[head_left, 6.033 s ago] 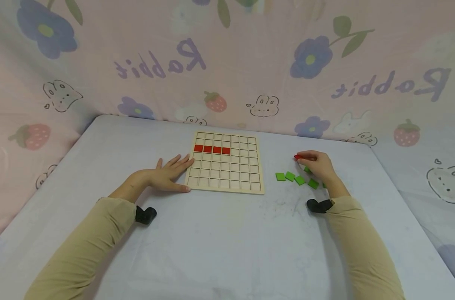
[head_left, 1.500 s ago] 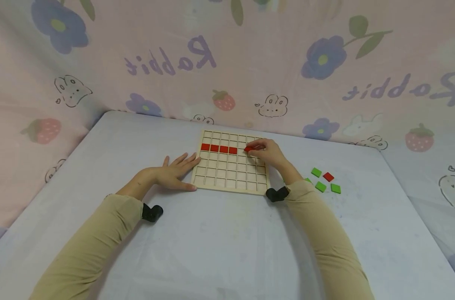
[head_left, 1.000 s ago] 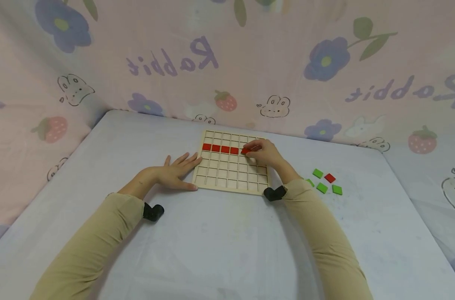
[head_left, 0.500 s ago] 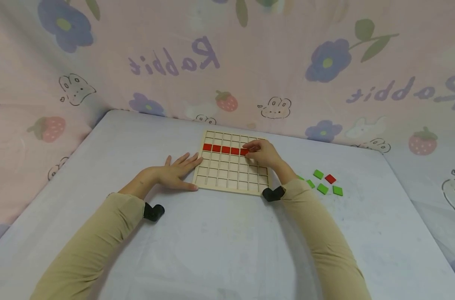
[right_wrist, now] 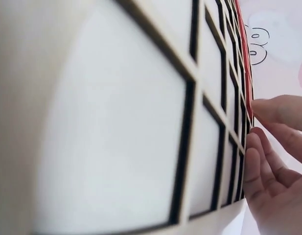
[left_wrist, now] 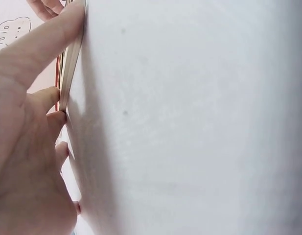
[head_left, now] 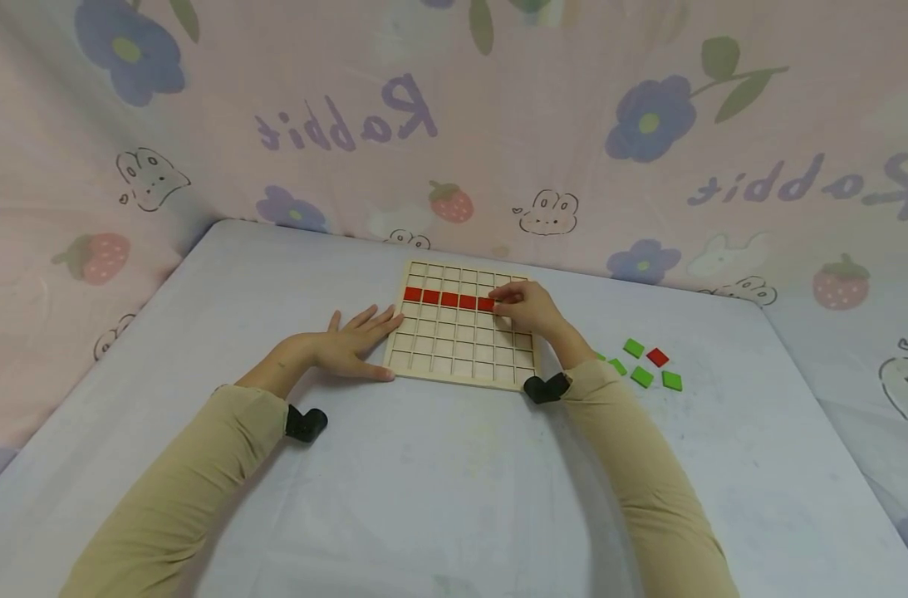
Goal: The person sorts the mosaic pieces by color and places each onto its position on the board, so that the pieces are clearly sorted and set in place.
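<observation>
A wooden grid board lies on the table with a row of red square tiles across its upper part. My left hand is spread flat, its fingertips and thumb against the board's left edge; the left wrist view shows the thumb along the board's side. My right hand is over the board's upper right part, fingertips touching the rightmost red tile, which lies flat in its cell. In the right wrist view one fingertip meets the red row, and no tile shows between the parted fingers.
Several green tiles and one loose red tile lie right of the board, partly behind the right sleeve. A printed curtain hangs along the back and sides of the white table.
My right hand brought a red tile from the right to the board, and that tile went from tilted to flat at the row's right end. The left hand stays at the board's edge.
</observation>
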{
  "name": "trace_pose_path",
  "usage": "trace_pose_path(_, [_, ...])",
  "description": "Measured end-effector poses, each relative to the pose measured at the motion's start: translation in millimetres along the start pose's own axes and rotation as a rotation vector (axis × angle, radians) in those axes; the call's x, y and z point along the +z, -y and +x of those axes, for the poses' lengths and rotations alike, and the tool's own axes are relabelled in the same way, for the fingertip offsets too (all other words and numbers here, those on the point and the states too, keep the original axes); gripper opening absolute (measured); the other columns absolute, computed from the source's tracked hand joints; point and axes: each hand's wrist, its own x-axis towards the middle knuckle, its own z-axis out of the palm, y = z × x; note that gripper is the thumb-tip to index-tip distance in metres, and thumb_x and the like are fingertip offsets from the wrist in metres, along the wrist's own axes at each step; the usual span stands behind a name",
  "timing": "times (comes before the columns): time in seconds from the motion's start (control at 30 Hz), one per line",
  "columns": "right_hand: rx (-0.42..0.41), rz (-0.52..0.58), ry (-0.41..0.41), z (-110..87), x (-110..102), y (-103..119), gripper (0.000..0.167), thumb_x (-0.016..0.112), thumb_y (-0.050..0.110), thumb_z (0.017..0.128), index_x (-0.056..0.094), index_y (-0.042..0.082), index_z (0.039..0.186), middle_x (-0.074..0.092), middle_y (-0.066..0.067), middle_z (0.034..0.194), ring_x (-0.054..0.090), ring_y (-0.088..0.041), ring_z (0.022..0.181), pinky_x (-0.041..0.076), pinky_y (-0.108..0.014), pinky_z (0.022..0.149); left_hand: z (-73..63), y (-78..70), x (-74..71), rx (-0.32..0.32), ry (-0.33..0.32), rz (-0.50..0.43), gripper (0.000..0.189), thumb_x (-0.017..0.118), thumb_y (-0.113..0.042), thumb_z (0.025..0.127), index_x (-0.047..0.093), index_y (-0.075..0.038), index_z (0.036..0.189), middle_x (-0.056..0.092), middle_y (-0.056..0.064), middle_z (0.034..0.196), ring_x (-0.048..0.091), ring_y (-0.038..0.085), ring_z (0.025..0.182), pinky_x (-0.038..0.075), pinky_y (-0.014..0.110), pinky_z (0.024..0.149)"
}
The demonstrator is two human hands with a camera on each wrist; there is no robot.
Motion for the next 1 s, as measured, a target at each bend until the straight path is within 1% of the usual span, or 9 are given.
trace_pose_path(0.17, [-0.017,-0.006,0.001,-1.7,-0.7,-0.2,0.031,0.061,0.013,0.092,0.064,0.002,0.122,0.062,-0.016,0.110,0.055,-0.026,0.099,0.044,-0.035,0.084,0.7,-1.9,-0.9,-0.004,0.004,0.007,0.095,0.059,-0.050,0.091,-0.002,-0.017,0.155,-0.012,0.008,0.162,-0.018,0.033,0.147,-0.019,0.068,0.106])
trace_pose_path(0.27, [-0.012,0.007,0.006,-2.1,-1.3,-1.4,0.031,0.062,0.013,0.092,0.065,0.003,0.122,0.062,-0.015,0.109,0.055,-0.025,0.097,0.044,-0.033,0.081,1.0,-2.3,-0.9,-0.002,0.002,0.010,0.095,0.058,-0.051,0.091,-0.002,-0.017,0.155,-0.012,0.008,0.162,-0.018,0.033,0.147,-0.019,0.068,0.106])
trace_pose_path(0.37, [-0.009,0.018,0.010,-3.0,-2.0,-2.8,0.031,0.062,0.014,0.092,0.064,0.004,0.122,0.063,-0.015,0.111,0.056,-0.026,0.099,0.044,-0.034,0.084,1.2,-2.1,-0.2,0.002,-0.001,0.011,0.095,0.059,-0.050,0.091,-0.001,-0.015,0.155,-0.011,0.009,0.162,-0.017,0.034,0.147,-0.019,0.068,0.105])
trace_pose_path(0.53, [-0.015,0.061,0.001,-5.7,-3.0,-5.7,0.034,0.063,0.016,0.092,0.063,0.005,0.124,0.063,-0.016,0.121,0.057,-0.028,0.108,0.046,-0.039,0.093,1.7,0.9,1.4,0.002,-0.004,0.025,0.096,0.059,-0.051,0.091,-0.002,-0.015,0.155,-0.011,0.009,0.162,-0.017,0.035,0.147,-0.018,0.069,0.105])
trace_pose_path(0.6, [-0.016,0.088,-0.005,-7.0,-3.8,-7.6,0.034,0.063,0.017,0.092,0.063,0.005,0.124,0.062,-0.015,0.124,0.057,-0.028,0.110,0.046,-0.040,0.092,2.1,1.7,1.8,0.000,-0.004,0.027,0.096,0.058,-0.052,0.091,-0.002,-0.015,0.155,-0.011,0.009,0.162,-0.017,0.034,0.147,-0.018,0.069,0.105])
trace_pose_path(0.73, [-0.007,0.122,-0.027,-13.1,-8.8,-11.9,0.034,0.064,0.019,0.092,0.064,0.006,0.123,0.062,-0.014,0.125,0.057,-0.028,0.112,0.047,-0.037,0.089,4.0,2.0,2.1,0.001,0.002,0.022,0.096,0.057,-0.053,0.090,-0.003,-0.016,0.155,-0.012,0.009,0.162,-0.017,0.034,0.147,-0.019,0.069,0.105])
trace_pose_path(0.83, [-0.012,0.112,-0.044,-17.6,-12.8,-14.0,0.035,0.064,0.020,0.092,0.063,0.006,0.124,0.061,-0.015,0.125,0.057,-0.028,0.112,0.046,-0.037,0.088,4.1,2.3,2.1,-0.001,0.003,0.019,0.095,0.057,-0.053,0.091,-0.003,-0.017,0.155,-0.012,0.009,0.161,-0.017,0.033,0.147,-0.019,0.069,0.105])
trace_pose_path(1.0, [-0.031,0.093,-0.063,-24.3,-18.4,-17.8,0.035,0.063,0.019,0.093,0.063,0.006,0.125,0.060,-0.015,0.127,0.056,-0.030,0.114,0.047,-0.040,0.090,3.5,1.1,2.3,-0.001,-0.007,0.012,0.095,0.058,-0.052,0.090,-0.001,-0.016,0.155,-0.011,0.010,0.162,-0.017,0.035,0.147,-0.019,0.069,0.105])
